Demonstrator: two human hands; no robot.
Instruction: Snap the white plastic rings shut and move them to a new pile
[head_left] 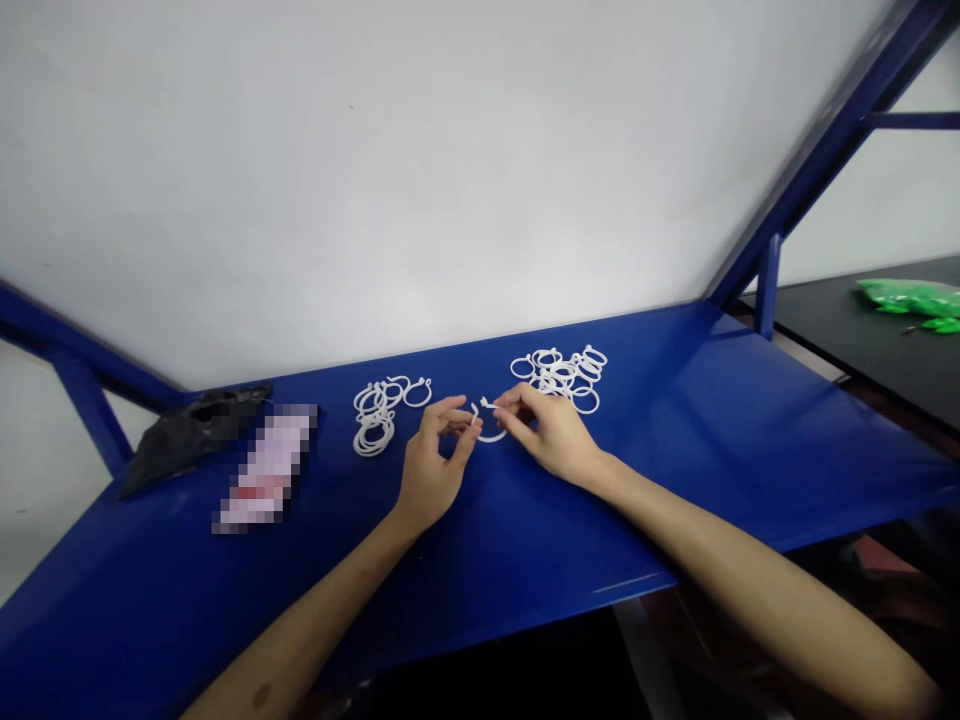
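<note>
Both hands meet over the middle of a blue table (675,470). My left hand (433,460) pinches one end of a white plastic ring (491,434) with thumb and fingertips. My right hand (546,428) pinches the ring's other end. The ring is split open at its top, with a gap between the two ends. A pile of several white rings (381,412) lies left of the hands. Another pile of several white rings (564,375) lies just behind my right hand.
A black crumpled bag (187,432) and a blurred pink-white packet (266,468) lie at the table's left. Blue frame posts (766,285) rise at the right, and a white wall stands behind. A dark table with green items (911,298) stands far right.
</note>
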